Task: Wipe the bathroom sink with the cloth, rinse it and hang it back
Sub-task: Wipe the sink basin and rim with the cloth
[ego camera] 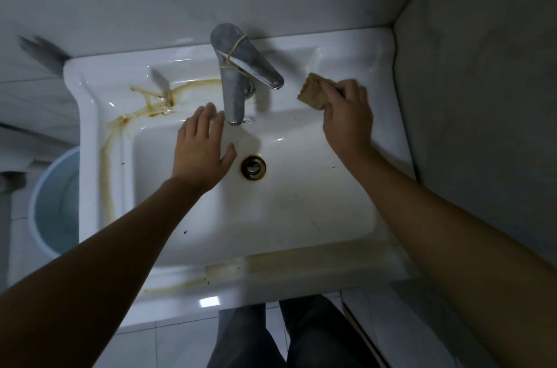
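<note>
Both forearms are bare from the wrists back to the frame's edge, with no sleeve, watch, band or ring visible on them. The left hand [202, 147] and the right hand [346, 117] wear no gloves, and the fingers are uncovered to their tips. Below the arms, the person's legs show in dark grey trousers [289, 337] with soft folds in the fabric.

no readable text, labels, brands or numbers anywhere in view
</note>
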### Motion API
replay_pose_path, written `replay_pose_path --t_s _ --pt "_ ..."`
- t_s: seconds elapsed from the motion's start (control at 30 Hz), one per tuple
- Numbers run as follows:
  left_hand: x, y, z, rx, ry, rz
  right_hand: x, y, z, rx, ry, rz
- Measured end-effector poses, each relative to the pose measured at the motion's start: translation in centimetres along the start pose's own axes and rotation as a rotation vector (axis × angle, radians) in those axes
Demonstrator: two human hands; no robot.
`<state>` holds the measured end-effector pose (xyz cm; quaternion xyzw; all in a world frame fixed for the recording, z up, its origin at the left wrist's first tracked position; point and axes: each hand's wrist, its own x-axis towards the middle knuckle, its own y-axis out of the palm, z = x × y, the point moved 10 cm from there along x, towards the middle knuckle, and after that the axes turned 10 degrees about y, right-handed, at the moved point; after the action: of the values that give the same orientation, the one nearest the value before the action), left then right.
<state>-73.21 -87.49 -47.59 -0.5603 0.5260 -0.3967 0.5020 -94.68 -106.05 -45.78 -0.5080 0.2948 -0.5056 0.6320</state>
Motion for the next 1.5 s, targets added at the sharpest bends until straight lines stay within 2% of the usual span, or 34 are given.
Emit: replay_pose_path --t_s 0.13,0.27,0.43,0.53,0.67,0.9,1.07,1.17,1.3,1.5 --pt "0.1 -0.4 0.4 -0.014 0.013 0.027 0.4 1.1 4.0 -0.051 -0.187 0.005" --pt "-0.4 -0.5 0.4 -0.003 0.045 0.077 1.3 0.8 3.4 -0.151 -0.329 0.054" --pt "-3.5 -0.5 -2.6 -0.081 -0.011 0.118 -0.4 -2.2 -3.0 -0.155 -0.219 0.085" --pt "-6.8 0.1 -5.9 -0.163 -0.005 0.155 -3.4 -3.4 -4.7 -0.185 -0.194 0.132" --pt "-13.1 0.8 -8.4 -0.220 -0.004 0.189 -7.8 -4.5 -6.4 -0.184 -0.070 0.191" --pt "-22.1 0.6 -6.7 -0.200 -0.089 0.181 -15.4 -6.5 -8.2 -0.171 0.014 0.252" --pt "-26.2 -0.4 -4.1 -0.135 -0.105 0.134 -19.5 -6.4 -8.5 -0.231 0.029 0.383" --pt "-28.2 -1.5 -1.7 -0.098 -0.160 0.098 -21.4 -6.1 -9.0 -0.225 0.112 0.441" --pt "-30.7 -2.4 1.9 -0.067 -0.206 0.064 -23.5 -5.3 -7.6 -0.293 0.212 0.493" --pt "-32.3 -2.5 2.9 -0.075 -0.047 0.006 -27.2 -3.7 2.3 -0.217 0.098 0.572"
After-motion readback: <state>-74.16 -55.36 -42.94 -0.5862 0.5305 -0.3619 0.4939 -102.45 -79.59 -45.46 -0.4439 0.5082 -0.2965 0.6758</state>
